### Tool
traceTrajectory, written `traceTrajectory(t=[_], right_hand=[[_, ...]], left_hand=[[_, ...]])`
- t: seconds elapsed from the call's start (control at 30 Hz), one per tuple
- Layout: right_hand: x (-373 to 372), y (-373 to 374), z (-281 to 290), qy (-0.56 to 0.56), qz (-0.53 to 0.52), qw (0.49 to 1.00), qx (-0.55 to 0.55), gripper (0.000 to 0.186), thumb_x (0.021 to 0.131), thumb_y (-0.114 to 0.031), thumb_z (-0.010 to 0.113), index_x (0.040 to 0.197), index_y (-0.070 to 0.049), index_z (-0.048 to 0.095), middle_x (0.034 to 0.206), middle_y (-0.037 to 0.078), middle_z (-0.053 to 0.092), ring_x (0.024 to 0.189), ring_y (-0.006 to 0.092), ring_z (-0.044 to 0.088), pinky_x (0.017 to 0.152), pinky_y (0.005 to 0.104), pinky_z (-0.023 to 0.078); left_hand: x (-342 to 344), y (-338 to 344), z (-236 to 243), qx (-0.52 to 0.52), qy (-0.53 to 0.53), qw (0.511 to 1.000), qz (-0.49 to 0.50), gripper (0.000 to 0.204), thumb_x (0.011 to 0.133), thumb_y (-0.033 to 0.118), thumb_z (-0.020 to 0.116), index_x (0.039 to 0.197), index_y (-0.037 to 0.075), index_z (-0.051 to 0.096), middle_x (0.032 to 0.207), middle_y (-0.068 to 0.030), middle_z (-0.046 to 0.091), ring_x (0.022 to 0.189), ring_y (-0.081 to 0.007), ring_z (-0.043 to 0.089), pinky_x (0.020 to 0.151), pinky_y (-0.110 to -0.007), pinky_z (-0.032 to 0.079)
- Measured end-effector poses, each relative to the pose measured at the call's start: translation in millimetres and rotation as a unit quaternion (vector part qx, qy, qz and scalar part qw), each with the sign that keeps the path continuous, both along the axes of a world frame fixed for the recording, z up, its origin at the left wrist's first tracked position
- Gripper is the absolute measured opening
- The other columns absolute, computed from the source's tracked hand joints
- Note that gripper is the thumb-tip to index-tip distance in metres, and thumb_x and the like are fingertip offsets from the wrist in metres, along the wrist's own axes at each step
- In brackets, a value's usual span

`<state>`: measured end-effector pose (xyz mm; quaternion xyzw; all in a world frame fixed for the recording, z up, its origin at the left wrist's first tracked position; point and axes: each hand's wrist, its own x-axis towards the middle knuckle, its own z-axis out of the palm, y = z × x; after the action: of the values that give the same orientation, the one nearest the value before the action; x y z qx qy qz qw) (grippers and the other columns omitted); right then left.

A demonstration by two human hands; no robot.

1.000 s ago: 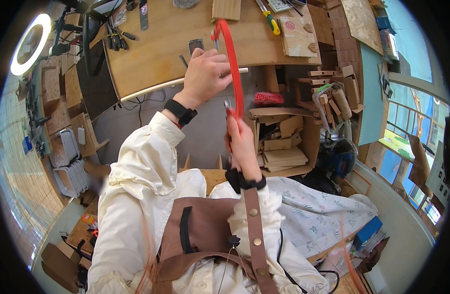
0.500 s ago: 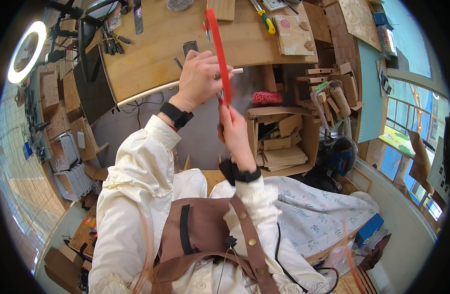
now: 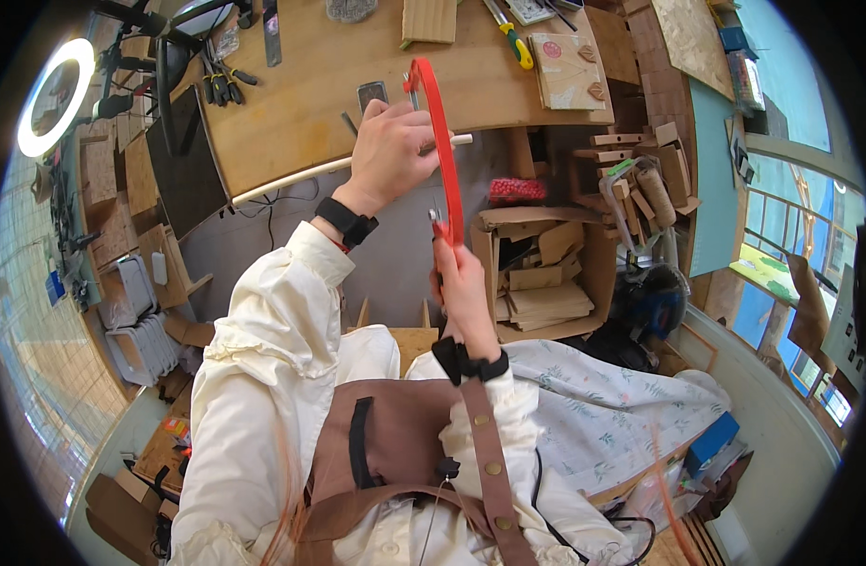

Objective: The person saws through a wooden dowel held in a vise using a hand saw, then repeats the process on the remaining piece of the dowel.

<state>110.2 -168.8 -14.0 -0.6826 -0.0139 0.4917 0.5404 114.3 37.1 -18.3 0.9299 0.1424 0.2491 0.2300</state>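
Observation:
My right hand (image 3: 457, 278) is closed round the handle of a red hacksaw (image 3: 438, 123), whose frame stands lengthwise, pointing away from me across the table's front edge. My left hand (image 3: 391, 151) grips a long pale rod (image 3: 291, 179) along the front edge of the wooden table (image 3: 291, 113), beside the saw; the fingertips and the point where blade and rod meet are partly hidden. A small dark metal object (image 3: 372, 94) lies just beyond my left hand.
Pliers (image 3: 221, 80), a yellow-handled tool (image 3: 513, 42) and boards (image 3: 428, 19) lie on the table. A ring light (image 3: 56, 99) is at the left. An open cardboard box (image 3: 598, 264) of offcuts, stacked wood pieces (image 3: 669, 160) and a patterned cloth (image 3: 603, 396) are at the right.
My right hand moved forward with the saw at half a second ago and has now drawn it back toward me, slightly nearer than a second ago. My left hand stays nearly in place.

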Motion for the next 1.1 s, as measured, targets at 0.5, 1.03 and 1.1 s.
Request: traceTrajectory(t=[0.5, 1.03, 1.1], right_hand=[[26.7, 28.2, 2.1, -0.032, 0.021, 0.999, 0.01, 0.041, 0.1, -0.039, 0.051, 0.077, -0.006, 0.052, 0.052, -0.002, 0.044, 0.041, 0.006, 0.042, 0.039, 0.0257, 0.029], [11.5, 16.9, 8.7, 0.015, 0.005, 1.0, 0.003, 0.041, 0.101, -0.04, 0.05, 0.076, -0.008, 0.051, 0.051, -0.004, 0.041, 0.04, 0.0047, 0.04, 0.038, 0.0242, 0.028], [27.8, 39.2, 5.3, -0.031, 0.004, 1.0, 0.002, 0.04, 0.101, -0.039, 0.049, 0.077, -0.008, 0.052, 0.052, -0.005, 0.042, 0.04, 0.0052, 0.041, 0.038, 0.0245, 0.028]], left_hand=[[6.8, -1.6, 6.7, 0.008, -0.001, 1.0, -0.015, 0.009, 0.073, 0.024, 0.077, 0.078, 0.017, 0.073, 0.068, 0.0046, 0.06, 0.072, -0.0156, 0.057, 0.07, -0.033, 0.035], [1.4, -0.8, 2.5, -0.021, 0.009, 1.0, -0.007, 0.011, 0.073, 0.024, 0.078, 0.077, 0.016, 0.074, 0.068, 0.0039, 0.062, 0.073, -0.0145, 0.058, 0.071, -0.032, 0.035], [8.9, -3.8, 3.1, -0.017, 0.006, 1.0, -0.014, 0.01, 0.073, 0.024, 0.078, 0.077, 0.016, 0.074, 0.068, 0.004, 0.062, 0.074, -0.0143, 0.058, 0.071, -0.032, 0.035]])
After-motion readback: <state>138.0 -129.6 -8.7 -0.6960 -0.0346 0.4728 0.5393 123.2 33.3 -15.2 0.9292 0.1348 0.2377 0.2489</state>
